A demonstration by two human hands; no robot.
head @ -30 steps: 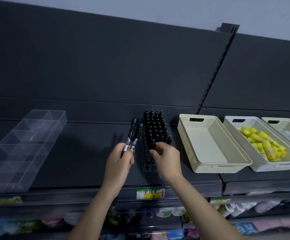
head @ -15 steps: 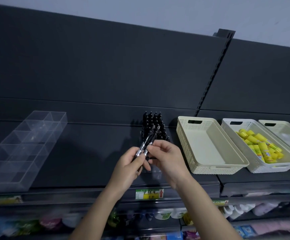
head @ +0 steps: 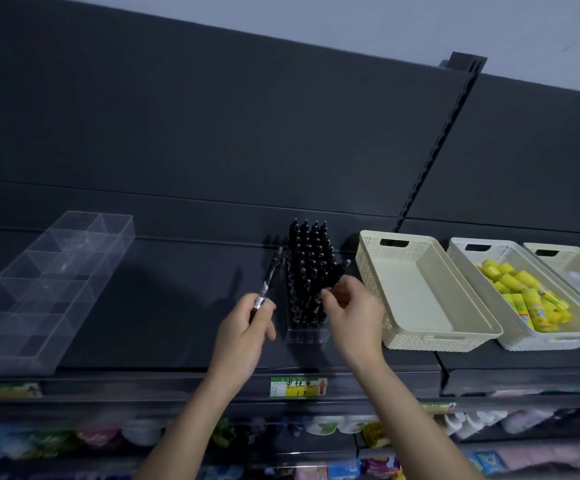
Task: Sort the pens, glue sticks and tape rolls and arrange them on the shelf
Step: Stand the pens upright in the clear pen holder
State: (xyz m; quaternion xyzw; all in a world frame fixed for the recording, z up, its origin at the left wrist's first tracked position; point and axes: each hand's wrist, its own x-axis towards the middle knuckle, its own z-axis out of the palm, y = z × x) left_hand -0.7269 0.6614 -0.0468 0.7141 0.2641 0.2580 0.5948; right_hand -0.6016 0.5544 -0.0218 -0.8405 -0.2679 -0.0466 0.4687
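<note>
Our L hand (head: 247, 327) was curled round a few black pens (head: 268, 282). They stuck up & leaned a bit, just left of the clear pen stand (head: 305, 336). The stand sat in the middle of the dark shelf (head: 164, 323), packed w/ standing pens (head: 311, 258). Our R hand (head: 354, 315) pinched a single pen (head: 339, 271), tilted by the stand's right side; touching it or not, we couldn't tell. A cream basket (head: 430, 341) sat just right of that, then a white basket (head: 541, 342) w/ yellow glue sticks (head: 524, 296) inside. Far left lay a clear divided tray (head: 49, 282). A green & yellow price tag (head: 298, 387) was on the shelf edge, below the stand.
</note>
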